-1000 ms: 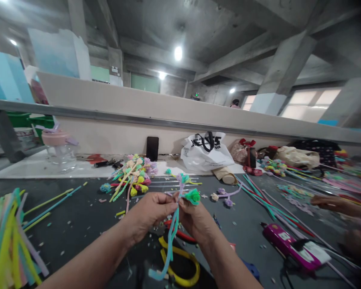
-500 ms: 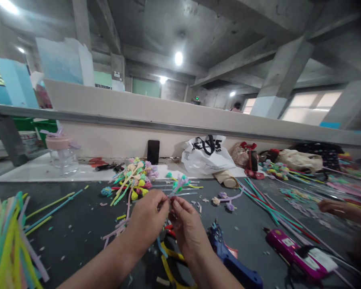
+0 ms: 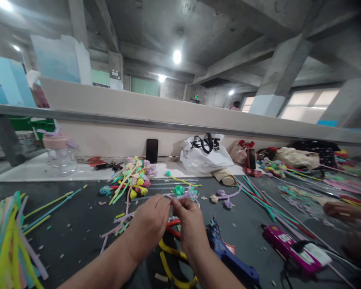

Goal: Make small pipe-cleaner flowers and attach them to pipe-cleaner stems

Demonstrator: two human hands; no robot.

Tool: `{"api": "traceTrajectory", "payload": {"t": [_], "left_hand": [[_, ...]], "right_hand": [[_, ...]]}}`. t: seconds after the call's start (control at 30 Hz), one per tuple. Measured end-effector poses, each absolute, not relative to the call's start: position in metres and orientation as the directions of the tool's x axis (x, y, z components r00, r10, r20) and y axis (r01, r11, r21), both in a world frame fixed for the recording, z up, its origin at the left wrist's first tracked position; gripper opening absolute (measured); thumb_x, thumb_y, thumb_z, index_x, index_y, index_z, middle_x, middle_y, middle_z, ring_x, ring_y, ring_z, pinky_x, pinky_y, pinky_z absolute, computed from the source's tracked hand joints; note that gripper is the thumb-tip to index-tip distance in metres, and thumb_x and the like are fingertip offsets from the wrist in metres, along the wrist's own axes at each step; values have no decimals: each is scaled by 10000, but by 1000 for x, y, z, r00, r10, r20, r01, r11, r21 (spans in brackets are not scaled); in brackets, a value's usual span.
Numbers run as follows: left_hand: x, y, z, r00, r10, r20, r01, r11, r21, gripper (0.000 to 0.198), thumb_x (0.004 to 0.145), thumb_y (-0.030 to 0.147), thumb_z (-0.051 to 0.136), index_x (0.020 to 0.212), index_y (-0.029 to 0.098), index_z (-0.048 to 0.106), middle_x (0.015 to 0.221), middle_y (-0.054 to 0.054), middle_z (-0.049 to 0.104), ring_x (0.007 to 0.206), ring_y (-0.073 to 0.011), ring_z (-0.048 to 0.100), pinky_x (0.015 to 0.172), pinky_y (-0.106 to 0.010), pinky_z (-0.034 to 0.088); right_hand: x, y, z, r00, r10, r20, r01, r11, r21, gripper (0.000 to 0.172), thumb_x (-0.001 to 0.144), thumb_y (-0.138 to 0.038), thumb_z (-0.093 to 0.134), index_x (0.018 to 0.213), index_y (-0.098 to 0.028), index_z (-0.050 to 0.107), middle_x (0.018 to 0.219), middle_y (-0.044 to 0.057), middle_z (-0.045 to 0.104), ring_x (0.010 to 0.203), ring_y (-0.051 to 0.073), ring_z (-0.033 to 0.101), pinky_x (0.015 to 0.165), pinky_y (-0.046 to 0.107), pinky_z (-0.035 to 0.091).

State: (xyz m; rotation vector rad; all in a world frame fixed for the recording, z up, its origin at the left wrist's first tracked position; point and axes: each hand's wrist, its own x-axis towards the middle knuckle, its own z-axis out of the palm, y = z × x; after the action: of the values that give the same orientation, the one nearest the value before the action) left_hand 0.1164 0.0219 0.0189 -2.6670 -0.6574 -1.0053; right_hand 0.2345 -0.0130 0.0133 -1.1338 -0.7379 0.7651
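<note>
Near the middle of the dark table, my left hand [image 3: 152, 218] and my right hand [image 3: 188, 216] meet at the fingertips, both pinched on a small flower sprig. Its green blossom [image 3: 179, 190] and lilac petals [image 3: 190, 193] show just beyond the fingers; the stem is mostly hidden by them. Yellow-handled pliers [image 3: 176, 251] lie beneath and between my wrists. To the right of my right forearm is a blue glue gun [image 3: 231, 257]. A pile of colourful fuzzy flowers [image 3: 135, 176] lies beyond my left hand.
Fuzzy stems [image 3: 6, 241] are bundled at left. A bottle [image 3: 60, 154], phone [image 3: 152, 151] and white bag [image 3: 206, 154] stand along the back. At right are a magenta tool [image 3: 295, 247], a lilac sprig [image 3: 228, 196] and another person's hand [image 3: 343, 210].
The sprig between my fingers has tipped over to the right, its petals now lower and beyond my right fingertips. The view has shifted slightly. The other person's hand has moved a little.
</note>
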Motion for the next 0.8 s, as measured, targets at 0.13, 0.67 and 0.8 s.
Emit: {"api": "traceTrajectory", "payload": {"t": [0.13, 0.67, 0.8], "left_hand": [[117, 26, 20, 560, 424, 712, 425, -884, 193, 173, 871, 108, 368, 814, 157, 524, 787, -45, 546, 737, -164, 511, 687, -304, 445], [113, 30, 34, 580, 534, 616, 339, -845, 414, 223, 857, 149, 391, 792, 162, 604, 768, -46, 606, 756, -164, 542, 715, -285, 416], [112, 32, 44, 545, 721, 428, 282, -638, 717, 199, 786, 191, 467, 618, 156, 567, 601, 5, 540, 605, -130, 492, 573, -239, 346]], "right_hand": [[240, -10, 16, 534, 826, 184, -111, 284, -952, 278, 572, -367, 731, 507, -168, 547, 485, -42, 488, 504, 106, 401, 546, 250, 335], [254, -12, 15, 443, 806, 393, 277, 294, -915, 157, 675, -275, 643, 554, -180, 613, 549, -22, 533, 568, 136, 421, 572, 261, 315], [254, -12, 11, 391, 840, 376, 226, 308, -924, 127, 682, -280, 656, 608, -179, 634, 583, -14, 554, 596, 141, 443, 596, 266, 342]]}}
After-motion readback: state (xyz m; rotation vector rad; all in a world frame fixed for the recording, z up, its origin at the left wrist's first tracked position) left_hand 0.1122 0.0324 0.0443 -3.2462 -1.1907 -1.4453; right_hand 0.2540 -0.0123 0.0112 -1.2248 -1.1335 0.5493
